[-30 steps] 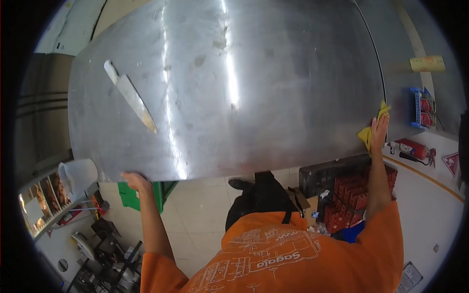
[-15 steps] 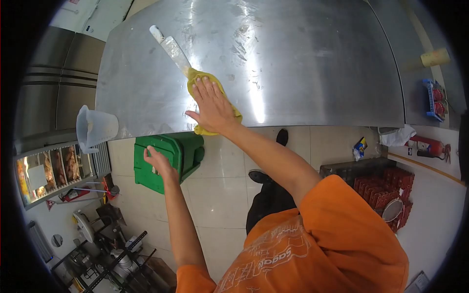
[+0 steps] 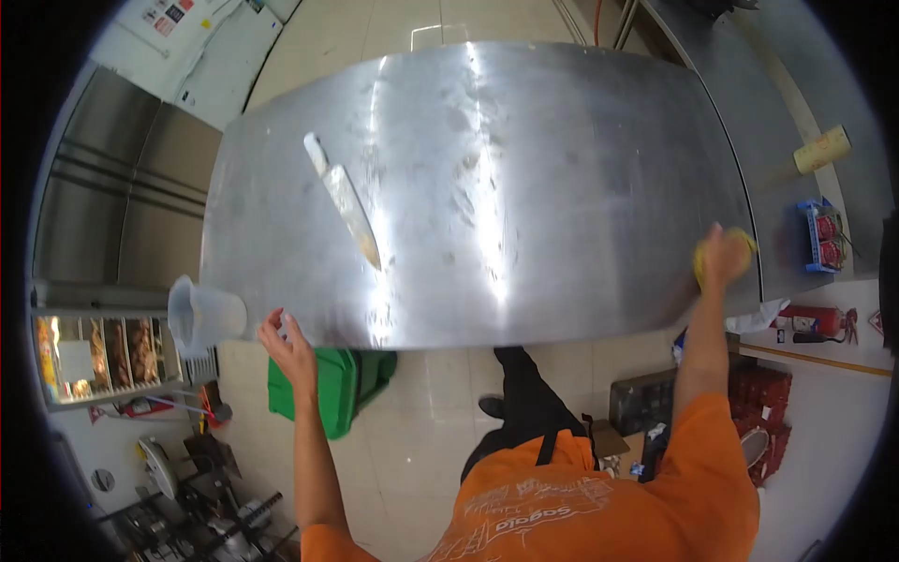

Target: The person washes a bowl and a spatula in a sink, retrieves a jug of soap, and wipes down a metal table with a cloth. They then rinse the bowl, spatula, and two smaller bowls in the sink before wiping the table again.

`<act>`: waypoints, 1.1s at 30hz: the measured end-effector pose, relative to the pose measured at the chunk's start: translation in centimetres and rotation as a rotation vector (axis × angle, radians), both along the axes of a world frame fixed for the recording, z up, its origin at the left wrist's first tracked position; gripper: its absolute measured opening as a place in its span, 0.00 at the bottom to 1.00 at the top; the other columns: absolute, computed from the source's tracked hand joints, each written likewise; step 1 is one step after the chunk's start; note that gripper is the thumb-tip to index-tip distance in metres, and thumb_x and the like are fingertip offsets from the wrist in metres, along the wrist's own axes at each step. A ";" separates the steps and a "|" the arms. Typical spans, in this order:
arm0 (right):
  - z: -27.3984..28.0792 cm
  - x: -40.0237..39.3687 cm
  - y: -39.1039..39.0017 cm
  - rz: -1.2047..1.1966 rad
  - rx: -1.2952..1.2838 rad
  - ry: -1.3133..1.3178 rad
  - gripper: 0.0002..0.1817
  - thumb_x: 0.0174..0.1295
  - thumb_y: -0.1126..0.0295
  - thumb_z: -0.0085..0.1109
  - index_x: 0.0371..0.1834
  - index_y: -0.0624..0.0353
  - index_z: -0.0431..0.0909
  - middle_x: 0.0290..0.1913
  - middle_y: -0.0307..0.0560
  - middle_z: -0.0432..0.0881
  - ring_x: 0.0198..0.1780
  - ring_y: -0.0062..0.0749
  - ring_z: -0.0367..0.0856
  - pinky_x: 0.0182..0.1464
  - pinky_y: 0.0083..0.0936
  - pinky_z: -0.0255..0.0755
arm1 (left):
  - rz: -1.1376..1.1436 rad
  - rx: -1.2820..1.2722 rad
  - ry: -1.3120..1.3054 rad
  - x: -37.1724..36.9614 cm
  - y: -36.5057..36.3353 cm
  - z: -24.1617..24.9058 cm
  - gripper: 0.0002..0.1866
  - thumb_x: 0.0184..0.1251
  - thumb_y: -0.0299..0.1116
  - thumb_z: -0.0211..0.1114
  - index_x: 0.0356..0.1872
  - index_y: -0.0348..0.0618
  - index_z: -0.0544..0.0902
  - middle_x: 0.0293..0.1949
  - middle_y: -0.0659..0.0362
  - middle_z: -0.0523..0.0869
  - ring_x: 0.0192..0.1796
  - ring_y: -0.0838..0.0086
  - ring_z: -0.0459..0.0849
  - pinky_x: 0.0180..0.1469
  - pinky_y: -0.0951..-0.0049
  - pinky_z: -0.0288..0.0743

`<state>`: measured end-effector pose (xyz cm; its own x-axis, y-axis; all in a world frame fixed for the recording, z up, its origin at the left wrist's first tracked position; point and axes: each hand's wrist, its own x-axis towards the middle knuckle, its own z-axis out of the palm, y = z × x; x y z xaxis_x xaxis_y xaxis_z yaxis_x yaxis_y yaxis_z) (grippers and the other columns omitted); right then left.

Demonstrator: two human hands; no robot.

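My right hand (image 3: 719, 258) presses a yellow cloth (image 3: 742, 255) against the steel table (image 3: 581, 234) near its right end; the hand is a little blurred. At the table's front left edge, my left hand (image 3: 292, 348) hangs with loosely bent fingers apart and nothing visible in them. Close to that hand a translucent plastic jug (image 3: 217, 313) lies on its side. A large knife (image 3: 348, 208) with a white handle rests flat on the left half of the table, its tip towards me. Wet-looking smears mark the metal around the middle.
A green bin (image 3: 323, 389) stands on the floor under the front edge. On the counter at right are a yellowish roll (image 3: 822, 150) and a blue basket (image 3: 820, 239). A fire extinguisher (image 3: 813, 320) hangs on the wall. Red crates (image 3: 766, 412) are stacked below.
My right hand has swept the yellow cloth from beside the knife to the table's right end. The whole knife blade now shows. My left hand has come up to the table edge near the jug.
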<state>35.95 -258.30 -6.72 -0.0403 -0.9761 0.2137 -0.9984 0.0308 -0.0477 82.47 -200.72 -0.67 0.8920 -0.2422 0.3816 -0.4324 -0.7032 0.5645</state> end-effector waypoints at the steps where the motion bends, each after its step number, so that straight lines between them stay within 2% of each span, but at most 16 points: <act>1: 2.7 5.7 0.0 0.073 0.101 -0.036 0.36 0.66 0.49 0.52 0.67 0.68 0.65 0.66 0.65 0.68 0.69 0.54 0.65 0.71 0.46 0.54 | -0.045 0.007 0.015 3.4 -2.6 0.4 0.14 0.73 0.35 0.56 0.51 0.35 0.77 0.48 0.50 0.77 0.48 0.63 0.76 0.51 0.65 0.70; 3: -4.8 19.6 -1.8 0.317 -0.374 -0.157 0.32 0.61 0.55 0.59 0.63 0.66 0.69 0.60 0.61 0.73 0.64 0.55 0.68 0.67 0.48 0.59 | -0.134 0.035 0.063 10.3 -8.3 0.9 0.16 0.73 0.38 0.57 0.51 0.34 0.77 0.48 0.49 0.78 0.47 0.63 0.77 0.50 0.65 0.71; 6: -2.4 42.5 11.1 0.926 0.113 -0.563 0.37 0.64 0.50 0.54 0.69 0.64 0.61 0.70 0.56 0.61 0.73 0.50 0.55 0.73 0.43 0.48 | -0.054 0.101 0.207 21.2 -17.7 -0.8 0.25 0.70 0.47 0.58 0.52 0.32 0.77 0.45 0.45 0.81 0.47 0.58 0.81 0.50 0.62 0.73; 8: -2.0 48.7 21.0 1.268 0.319 -0.563 0.40 0.66 0.47 0.51 0.74 0.63 0.55 0.77 0.54 0.53 0.78 0.46 0.46 0.78 0.39 0.40 | 0.043 0.235 0.227 26.1 -22.6 -2.3 0.28 0.68 0.51 0.59 0.52 0.31 0.78 0.46 0.41 0.82 0.48 0.52 0.82 0.51 0.58 0.74; 10: 0.2 46.6 23.9 1.472 0.123 -0.492 0.38 0.66 0.48 0.52 0.71 0.64 0.60 0.75 0.55 0.58 0.77 0.48 0.50 0.78 0.39 0.41 | 0.114 0.463 0.030 32.1 -24.2 -7.1 0.30 0.66 0.53 0.60 0.51 0.31 0.78 0.46 0.39 0.82 0.49 0.49 0.82 0.52 0.55 0.74; 12: -0.7 42.2 19.9 1.460 0.496 -0.679 0.35 0.65 0.54 0.54 0.71 0.63 0.62 0.74 0.56 0.60 0.77 0.49 0.51 0.78 0.41 0.41 | 0.050 0.544 0.169 32.2 -26.8 -6.9 0.29 0.66 0.51 0.60 0.51 0.31 0.76 0.47 0.37 0.82 0.48 0.46 0.82 0.52 0.51 0.74; 16: -3.5 26.0 -2.1 0.851 0.008 -0.391 0.30 0.63 0.68 0.55 0.69 0.65 0.64 0.70 0.62 0.65 0.71 0.54 0.60 0.73 0.44 0.51 | -0.151 0.580 0.029 33.8 -26.6 -9.8 0.23 0.67 0.42 0.60 0.54 0.33 0.73 0.45 0.38 0.82 0.43 0.48 0.84 0.48 0.51 0.76; 17: -3.0 22.3 -7.3 0.764 -0.136 -0.268 0.26 0.67 0.65 0.52 0.66 0.65 0.66 0.67 0.62 0.68 0.68 0.54 0.64 0.70 0.43 0.55 | -0.135 0.418 0.193 34.0 -27.3 -9.2 0.22 0.68 0.40 0.59 0.55 0.35 0.72 0.44 0.40 0.82 0.42 0.51 0.84 0.47 0.54 0.76; 19: -2.4 19.5 -15.0 0.260 0.069 -0.292 0.26 0.69 0.61 0.49 0.65 0.66 0.67 0.64 0.64 0.70 0.66 0.55 0.65 0.70 0.43 0.55 | -0.072 0.131 0.548 31.2 -25.7 -6.4 0.20 0.69 0.35 0.58 0.58 0.37 0.70 0.43 0.43 0.82 0.42 0.57 0.83 0.46 0.60 0.76; 20: -2.3 20.1 -16.3 0.097 -0.049 0.024 0.28 0.69 0.59 0.49 0.66 0.67 0.66 0.65 0.65 0.69 0.69 0.55 0.63 0.71 0.43 0.54 | -0.050 0.091 0.569 30.2 -24.3 -5.6 0.20 0.70 0.33 0.58 0.59 0.38 0.69 0.43 0.46 0.81 0.41 0.61 0.81 0.46 0.63 0.75; 23: -2.5 36.4 -5.5 0.549 0.064 -0.483 0.31 0.69 0.56 0.48 0.69 0.65 0.64 0.73 0.63 0.59 0.76 0.54 0.53 0.76 0.41 0.43 | -0.035 -0.027 0.452 28.9 -22.6 -2.5 0.18 0.72 0.31 0.56 0.60 0.40 0.69 0.41 0.52 0.80 0.38 0.70 0.77 0.44 0.70 0.73; 25: -3.1 46.2 6.6 0.828 0.247 -0.603 0.35 0.68 0.61 0.48 0.76 0.63 0.50 0.77 0.61 0.49 0.79 0.50 0.44 0.78 0.40 0.37 | -0.070 -0.039 0.193 28.0 -21.7 0.2 0.17 0.74 0.31 0.54 0.61 0.41 0.69 0.39 0.55 0.79 0.37 0.74 0.75 0.44 0.73 0.71; 27: -0.9 52.2 17.6 1.173 0.376 -0.412 0.35 0.70 0.61 0.44 0.76 0.67 0.48 0.78 0.61 0.46 0.79 0.50 0.42 0.79 0.38 0.35 | -0.179 -0.004 -0.043 25.4 -22.9 5.7 0.14 0.75 0.31 0.54 0.57 0.40 0.72 0.37 0.56 0.79 0.36 0.75 0.74 0.43 0.74 0.71; 29: -1.0 50.7 23.8 1.487 0.324 -0.549 0.33 0.70 0.58 0.46 0.72 0.69 0.56 0.75 0.60 0.56 0.76 0.49 0.52 0.78 0.42 0.42 | -0.250 0.017 -0.085 22.3 -23.5 10.1 0.11 0.76 0.31 0.54 0.52 0.39 0.74 0.36 0.57 0.79 0.35 0.76 0.73 0.43 0.75 0.70; 31: -1.5 46.0 22.3 1.590 0.363 -0.416 0.31 0.71 0.62 0.42 0.73 0.66 0.55 0.76 0.56 0.53 0.78 0.44 0.48 0.79 0.40 0.38 | -0.292 0.005 0.065 18.8 -22.2 12.9 0.08 0.76 0.31 0.55 0.48 0.37 0.75 0.34 0.58 0.78 0.36 0.77 0.73 0.42 0.75 0.70; 33: -3.6 39.0 13.4 1.245 0.419 -0.486 0.29 0.69 0.68 0.38 0.73 0.65 0.56 0.75 0.59 0.55 0.78 0.48 0.48 0.78 0.41 0.39 | -0.367 0.167 0.088 15.1 -19.8 14.2 0.06 0.75 0.31 0.56 0.43 0.37 0.75 0.33 0.58 0.77 0.34 0.78 0.72 0.40 0.75 0.69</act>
<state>74.98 -244.88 -10.32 0.9034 -0.4128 0.1161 -0.2675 -0.7541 -0.5999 97.61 -220.50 13.56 0.7623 -0.6027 0.2357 -0.6267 -0.5964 0.5016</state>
